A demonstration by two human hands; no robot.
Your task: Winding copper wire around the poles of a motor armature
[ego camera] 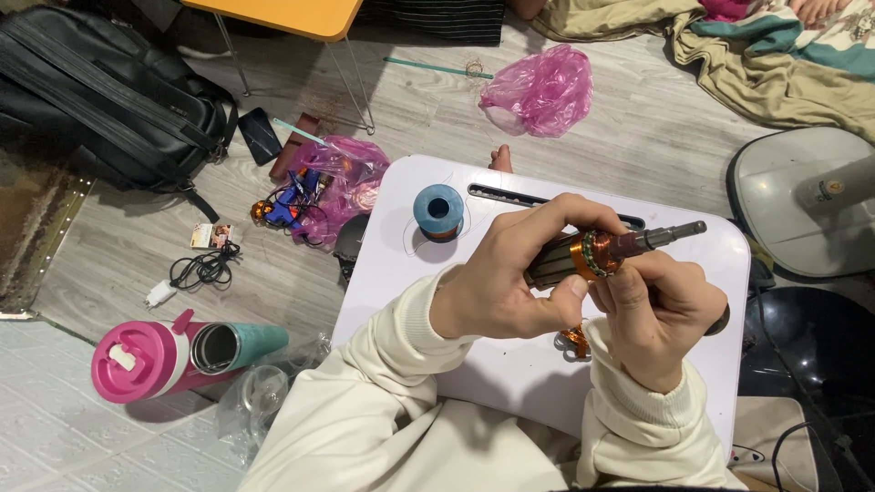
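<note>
At the bottom centre of the frame two cream sleeves point(392, 419) run up to the hands; the left hand point(510, 273) has its fingers wrapped around the dark slotted body of a motor armature point(592, 251), thumb pressed against its side; the right hand point(656, 314) has its fingers pinched together on the copper-wound end of the same armature, just right of centre, held above the table; the metal shaft point(670, 237) sticks out to the upper right, clear of both hands. Under the hands a small coil of copper wire point(572, 342) lies on the white table point(401, 264); further up, near the table's far edge, stands a blue spool point(438, 211) beside a long slot point(510, 193). On the floor at lower left lie a pink lid point(137, 362) and a teal flask point(239, 346); above them a black cable with a white plug point(196, 273); left of the table a pink bag with small parts point(342, 182). At the upper left sits a black bag point(100, 91); at the top centre another pink plastic bag point(540, 91); at the right edge a grey fan base point(807, 200).
</note>
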